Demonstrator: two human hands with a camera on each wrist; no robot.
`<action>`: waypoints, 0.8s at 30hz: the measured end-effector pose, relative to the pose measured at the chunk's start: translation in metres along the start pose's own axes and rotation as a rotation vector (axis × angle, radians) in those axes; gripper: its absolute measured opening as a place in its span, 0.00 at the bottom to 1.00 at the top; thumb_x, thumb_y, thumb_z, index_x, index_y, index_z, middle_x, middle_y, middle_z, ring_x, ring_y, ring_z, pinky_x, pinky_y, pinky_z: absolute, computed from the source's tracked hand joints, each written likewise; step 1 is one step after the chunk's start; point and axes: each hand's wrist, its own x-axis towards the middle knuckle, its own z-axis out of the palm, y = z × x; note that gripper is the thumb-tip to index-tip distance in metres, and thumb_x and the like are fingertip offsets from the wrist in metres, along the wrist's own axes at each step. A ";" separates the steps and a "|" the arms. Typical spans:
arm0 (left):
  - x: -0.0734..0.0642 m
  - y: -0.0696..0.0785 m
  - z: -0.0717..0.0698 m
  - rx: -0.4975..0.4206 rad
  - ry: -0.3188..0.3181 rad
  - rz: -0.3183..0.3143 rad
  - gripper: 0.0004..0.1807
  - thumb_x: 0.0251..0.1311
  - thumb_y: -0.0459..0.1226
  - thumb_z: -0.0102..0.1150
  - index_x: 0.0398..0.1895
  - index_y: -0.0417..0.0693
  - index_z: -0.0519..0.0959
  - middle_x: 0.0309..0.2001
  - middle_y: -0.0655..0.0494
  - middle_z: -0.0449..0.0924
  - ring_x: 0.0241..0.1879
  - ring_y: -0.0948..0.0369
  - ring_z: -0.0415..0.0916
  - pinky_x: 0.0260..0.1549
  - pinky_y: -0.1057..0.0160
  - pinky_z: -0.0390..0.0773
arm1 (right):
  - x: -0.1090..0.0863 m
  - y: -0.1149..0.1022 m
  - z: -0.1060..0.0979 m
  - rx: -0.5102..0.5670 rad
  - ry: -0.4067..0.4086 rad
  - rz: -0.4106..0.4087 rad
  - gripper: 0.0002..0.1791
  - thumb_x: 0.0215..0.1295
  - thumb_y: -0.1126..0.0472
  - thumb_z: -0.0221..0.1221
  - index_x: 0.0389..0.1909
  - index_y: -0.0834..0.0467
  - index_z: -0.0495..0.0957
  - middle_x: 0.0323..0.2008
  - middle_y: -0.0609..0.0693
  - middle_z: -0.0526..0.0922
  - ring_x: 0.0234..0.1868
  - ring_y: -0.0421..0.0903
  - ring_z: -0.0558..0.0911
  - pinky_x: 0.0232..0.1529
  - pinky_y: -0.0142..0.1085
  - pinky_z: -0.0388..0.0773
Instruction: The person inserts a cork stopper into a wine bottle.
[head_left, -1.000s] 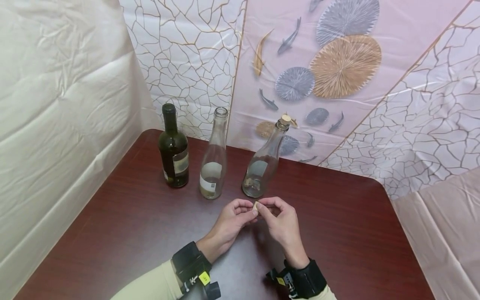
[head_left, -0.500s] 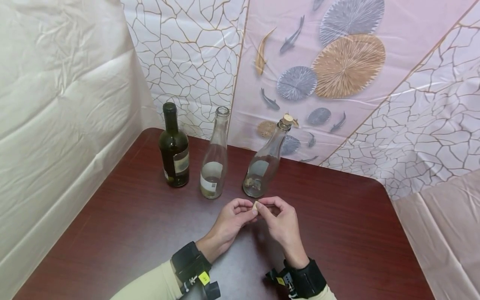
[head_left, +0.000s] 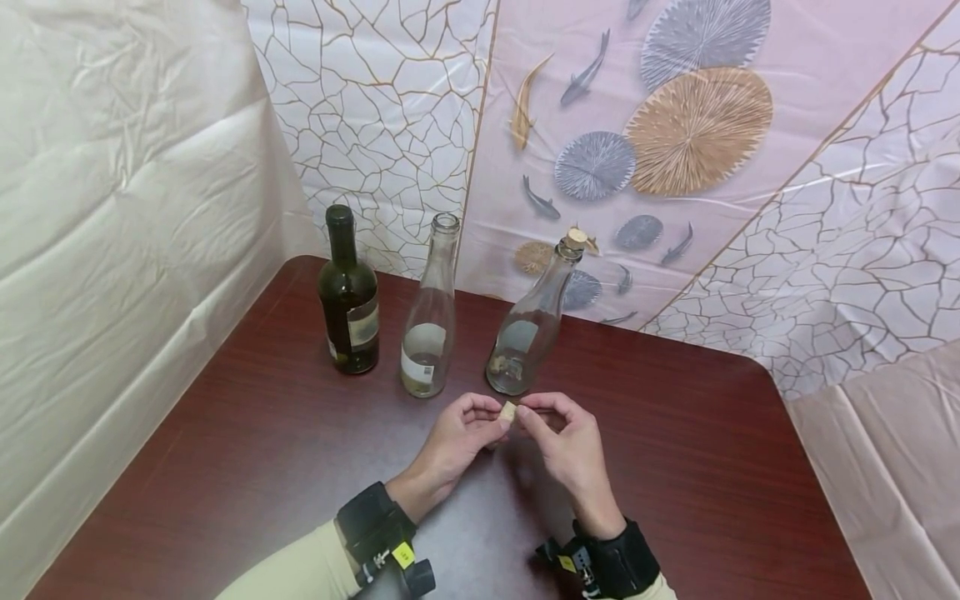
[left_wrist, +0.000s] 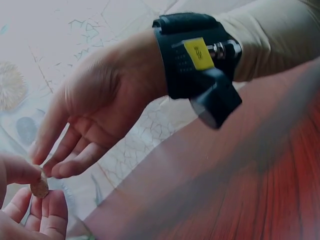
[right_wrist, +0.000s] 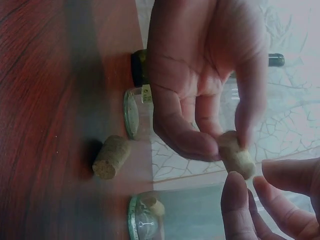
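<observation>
A short tan cork (head_left: 507, 412) is between the two hands in front of the bottles. My left hand (head_left: 457, 435) pinches it between thumb and fingers, plainest in the right wrist view, where the cork (right_wrist: 237, 155) is tilted. My right hand (head_left: 564, 442) is at the cork's other end, with thumb and fingers apart; whether a fingertip touches it I cannot tell. The right wrist view also has a second cork (right_wrist: 111, 157) lying on the table, hidden in the head view. The nearest clear bottle (head_left: 523, 333) has a cork (head_left: 576, 239) in its mouth.
Left of it stands a clear bottle (head_left: 427, 325) with an uncovered mouth, then a dark green bottle (head_left: 347, 317) with a label. All three are towards the back of the reddish-brown table (head_left: 697, 467). Patterned sheets (head_left: 375, 108) hang behind and pale cloth (head_left: 135, 208) at the left.
Right thumb and fingers have loosened and drawn slightly right from the cork. More of the cork shows, and it has shifted slightly left with the left hand. The bottles stay in place.
</observation>
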 end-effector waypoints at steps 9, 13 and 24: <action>0.002 0.001 -0.011 0.255 -0.037 0.178 0.15 0.53 0.27 0.65 0.43 0.34 0.75 0.39 0.43 0.80 0.36 0.59 0.78 0.35 0.65 0.80 | -0.003 -0.003 -0.004 0.023 -0.018 0.058 0.14 0.57 0.56 0.68 0.41 0.60 0.83 0.35 0.60 0.86 0.34 0.60 0.85 0.33 0.34 0.84; 0.001 0.004 -0.015 0.335 -0.102 0.271 0.14 0.52 0.25 0.65 0.43 0.34 0.76 0.39 0.41 0.80 0.37 0.56 0.79 0.40 0.57 0.82 | -0.004 -0.003 -0.005 0.043 -0.034 0.070 0.18 0.56 0.55 0.69 0.43 0.63 0.82 0.36 0.59 0.86 0.35 0.58 0.85 0.35 0.35 0.84; -0.003 0.006 -0.021 0.704 -0.187 0.494 0.12 0.51 0.28 0.66 0.39 0.45 0.77 0.38 0.53 0.78 0.35 0.63 0.79 0.37 0.58 0.84 | -0.006 0.003 -0.008 0.068 -0.058 0.105 0.21 0.55 0.55 0.70 0.44 0.65 0.82 0.36 0.59 0.86 0.32 0.51 0.86 0.40 0.45 0.85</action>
